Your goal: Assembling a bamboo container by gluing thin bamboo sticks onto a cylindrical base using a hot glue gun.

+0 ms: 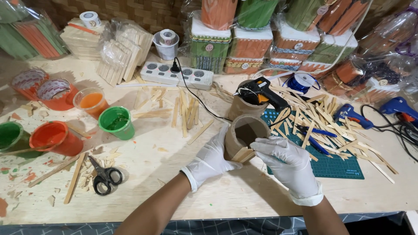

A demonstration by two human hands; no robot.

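Both my hands wear white gloves. My left hand (pixel 212 159) grips the side of a brown cardboard tube (pixel 246 130) that stands open end up at the table's middle. My right hand (pixel 287 163) presses short wooden sticks (pixel 243 154) against the tube's front wall near its base. A black and orange glue gun (pixel 261 92) rests on a second cardboard tube (pixel 240 109) just behind.
A green cutting mat (pixel 335 165) with several loose wooden sticks (pixel 313 115) lies to the right, with blue glue guns (pixel 353 115) beyond. Paint cups in green (pixel 116 122) and orange (pixel 55 138), black scissors (pixel 103 175) and a white power strip (pixel 177 75) are left and behind.
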